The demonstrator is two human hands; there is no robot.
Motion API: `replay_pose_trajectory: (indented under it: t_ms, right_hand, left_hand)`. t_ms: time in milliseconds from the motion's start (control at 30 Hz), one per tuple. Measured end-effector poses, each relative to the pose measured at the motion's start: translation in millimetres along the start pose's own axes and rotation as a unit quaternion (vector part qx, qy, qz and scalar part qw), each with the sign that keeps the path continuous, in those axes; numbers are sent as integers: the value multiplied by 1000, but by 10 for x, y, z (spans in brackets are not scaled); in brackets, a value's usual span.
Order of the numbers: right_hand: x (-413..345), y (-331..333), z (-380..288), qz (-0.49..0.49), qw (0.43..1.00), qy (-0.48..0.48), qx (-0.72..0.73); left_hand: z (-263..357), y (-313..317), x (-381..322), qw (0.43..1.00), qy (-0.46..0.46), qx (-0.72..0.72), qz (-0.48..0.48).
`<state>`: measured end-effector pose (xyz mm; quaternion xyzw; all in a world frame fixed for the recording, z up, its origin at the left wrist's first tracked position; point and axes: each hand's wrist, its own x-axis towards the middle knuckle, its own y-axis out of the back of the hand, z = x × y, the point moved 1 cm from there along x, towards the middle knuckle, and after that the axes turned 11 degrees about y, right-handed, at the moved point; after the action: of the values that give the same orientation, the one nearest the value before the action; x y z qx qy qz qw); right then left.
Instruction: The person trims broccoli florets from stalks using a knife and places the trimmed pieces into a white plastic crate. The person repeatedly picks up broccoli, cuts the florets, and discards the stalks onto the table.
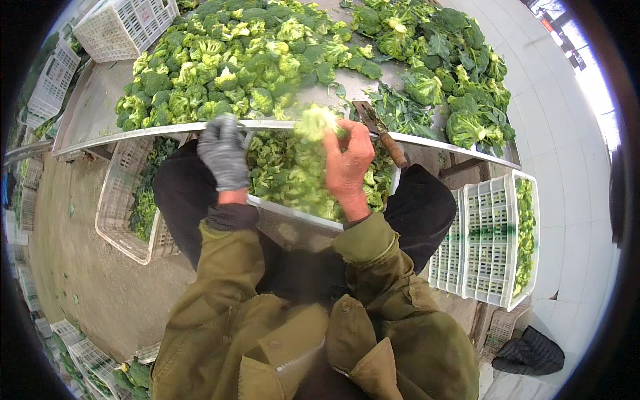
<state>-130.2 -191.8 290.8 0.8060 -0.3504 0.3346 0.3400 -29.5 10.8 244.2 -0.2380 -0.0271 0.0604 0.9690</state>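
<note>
My bare right hand (349,165) holds a pale green broccoli floret (316,122) between thumb and fingers, over the metal table's front edge. My left hand (223,152), in a grey glove, is at that edge with its fingers curled; it is blurred, and whether it grips anything does not show. Cut florets (215,70) lie heaped on the table behind it. A knife with a rusty blade and wooden handle (393,150) rests at the edge, right of my right hand. Below both hands, a white crate (300,214) full of florets stands between my knees.
Larger broccoli heads (465,127) and loose leaves (400,110) lie on the table's right side. Stacked white crates (487,240) with florets stand at the right, another crate (117,220) with greens at the left. A white crate (125,30) sits at the table's back left.
</note>
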Motion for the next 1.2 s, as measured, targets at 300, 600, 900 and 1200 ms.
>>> replay_pose_trajectory:
  t_ms: [300,600,900,1200]
  right_hand:
    - [60,-7,-50,2,999,-37,25]
    - [-21,42,-171,-14,999,52,-3]
    - [-88,81,-152,-28,997,66,-10]
    - [-139,138,-113,-37,999,36,14]
  left_hand:
    - [301,-165,-316,988,52,-40,-142]
    - [249,-802,-785,915,-126,373,-92]
    - [81,-753,-748,906,-131,394,-90]
    - [131,-493,-589,903,-178,385,-72]
